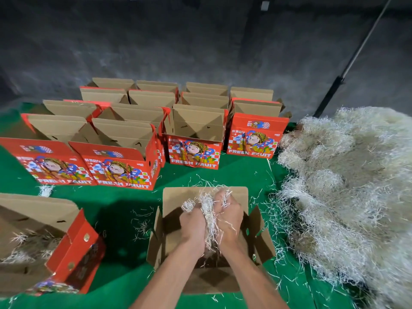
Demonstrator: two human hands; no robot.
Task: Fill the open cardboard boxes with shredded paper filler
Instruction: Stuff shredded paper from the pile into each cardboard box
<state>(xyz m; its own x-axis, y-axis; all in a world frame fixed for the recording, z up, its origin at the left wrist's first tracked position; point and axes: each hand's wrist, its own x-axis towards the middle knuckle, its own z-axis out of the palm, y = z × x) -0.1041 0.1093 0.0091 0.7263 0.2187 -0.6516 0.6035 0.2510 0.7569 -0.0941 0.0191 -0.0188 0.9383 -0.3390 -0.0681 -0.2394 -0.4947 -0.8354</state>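
Observation:
An open cardboard box (169, 219) stands on the green floor right in front of me, its flaps spread outward. Over its opening, my left hand (192, 225) and my right hand (229, 216) are pressed side by side, both gripping one wad of white shredded paper (208, 210). Strands stick out above and between my fingers and hang down into the box. A big heap of shredded paper (347, 186) lies to the right. At the lower left is another open red box (73, 248) with some shreds inside.
Several open red "FRESH FRUIT" boxes (120, 166) stand in rows beyond on the green mat (124, 219). Loose shreds are scattered around the near box. A dark concrete wall rises behind, and a black pole (347, 70) leans at the right.

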